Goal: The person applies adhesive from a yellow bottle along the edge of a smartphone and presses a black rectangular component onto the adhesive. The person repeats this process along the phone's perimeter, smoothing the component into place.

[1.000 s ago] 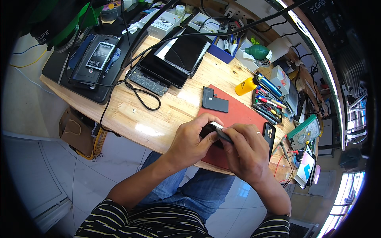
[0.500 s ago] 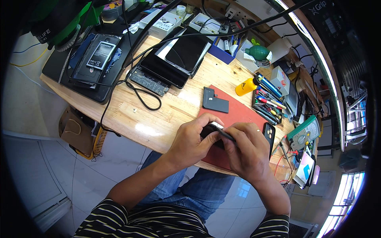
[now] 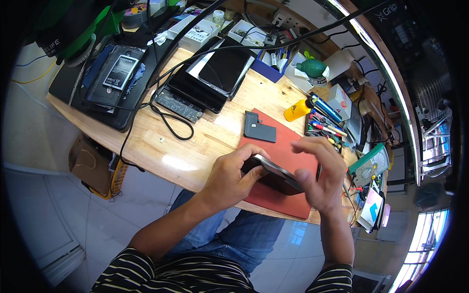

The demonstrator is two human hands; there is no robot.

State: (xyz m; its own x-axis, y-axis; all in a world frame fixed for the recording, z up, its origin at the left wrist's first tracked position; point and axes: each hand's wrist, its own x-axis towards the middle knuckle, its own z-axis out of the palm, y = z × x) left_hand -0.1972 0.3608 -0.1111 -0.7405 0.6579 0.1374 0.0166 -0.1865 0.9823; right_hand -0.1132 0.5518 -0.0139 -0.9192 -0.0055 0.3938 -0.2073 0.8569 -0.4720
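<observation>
My left hand (image 3: 228, 172) grips one end of a dark smartphone (image 3: 282, 177) with a shiny metal rim, thumb on one side and fingers behind. The phone is tilted on edge above a red mat (image 3: 284, 148). Beside its far end, my right hand (image 3: 324, 171) is open, with the fingers curved and apart from the thumb. Whether the right thumb touches the phone, I cannot tell. On the mat beyond my hands lies a flat black L-shaped piece (image 3: 260, 131) like a phone battery.
A yellow bottle (image 3: 297, 110) stands by a holder of pens and tools (image 3: 326, 128). A stack of dark tablets and screens (image 3: 215, 78), a circuit board (image 3: 178, 105) and a looped black cable (image 3: 181, 137) occupy the left. At right sits a green analog multimeter (image 3: 372, 163).
My right hand has opened from its pinch on the phone and drawn back, uncovering more of the phone. My left hand keeps its hold. The view has shifted slightly.
</observation>
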